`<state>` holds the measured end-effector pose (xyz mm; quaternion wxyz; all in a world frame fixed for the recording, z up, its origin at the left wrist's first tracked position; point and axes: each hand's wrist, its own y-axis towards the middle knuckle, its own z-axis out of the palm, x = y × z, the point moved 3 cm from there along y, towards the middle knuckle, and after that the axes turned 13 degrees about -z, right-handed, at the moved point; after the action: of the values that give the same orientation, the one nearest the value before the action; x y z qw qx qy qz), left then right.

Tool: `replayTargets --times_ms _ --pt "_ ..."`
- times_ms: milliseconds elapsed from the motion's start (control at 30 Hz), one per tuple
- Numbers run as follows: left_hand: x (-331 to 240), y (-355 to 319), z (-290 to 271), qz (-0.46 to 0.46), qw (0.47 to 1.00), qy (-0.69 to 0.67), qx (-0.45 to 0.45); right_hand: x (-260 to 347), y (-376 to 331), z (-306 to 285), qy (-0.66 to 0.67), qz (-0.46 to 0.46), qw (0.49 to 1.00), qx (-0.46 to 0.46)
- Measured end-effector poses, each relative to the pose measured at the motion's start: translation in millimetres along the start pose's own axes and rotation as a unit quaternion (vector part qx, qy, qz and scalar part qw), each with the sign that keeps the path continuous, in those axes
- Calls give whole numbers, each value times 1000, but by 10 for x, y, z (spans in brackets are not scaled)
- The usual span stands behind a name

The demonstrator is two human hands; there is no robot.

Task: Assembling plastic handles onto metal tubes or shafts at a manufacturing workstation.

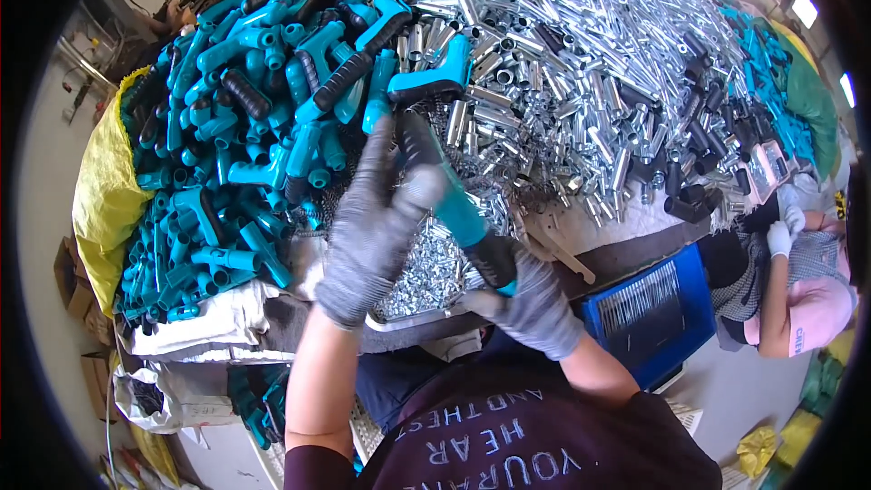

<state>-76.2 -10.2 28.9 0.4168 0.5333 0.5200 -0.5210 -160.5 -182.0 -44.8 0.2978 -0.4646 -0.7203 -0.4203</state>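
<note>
Both my hands wear grey knit gloves. My left hand (pixel 376 218) is raised over the table with its fingers spread against the upper end of a teal plastic handle with a black grip (pixel 456 210). My right hand (pixel 526 295) is closed around the lower black end of that same handle. Under them lies a shallow tray of small silver screws (pixel 426 277). A big heap of teal and black handles (pixel 254 118) fills the table's left side.
A wide heap of shiny metal tubes (pixel 562 63) covers the table's right half, with black grips (pixel 694 172) at its edge. A yellow sack (pixel 104 200) lines the left rim. A blue crate (pixel 649 313) stands at right, beside another person in white gloves (pixel 798 281).
</note>
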Motion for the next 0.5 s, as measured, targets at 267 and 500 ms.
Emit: replayTargets --times_ms 267,500 --pt "-278 240 453 62 967 -202 139 -147 -115 70 317 115 939 65" --pt "-48 996 488 96 868 487 -29 -454 -370 -316 492 123 839 -199"
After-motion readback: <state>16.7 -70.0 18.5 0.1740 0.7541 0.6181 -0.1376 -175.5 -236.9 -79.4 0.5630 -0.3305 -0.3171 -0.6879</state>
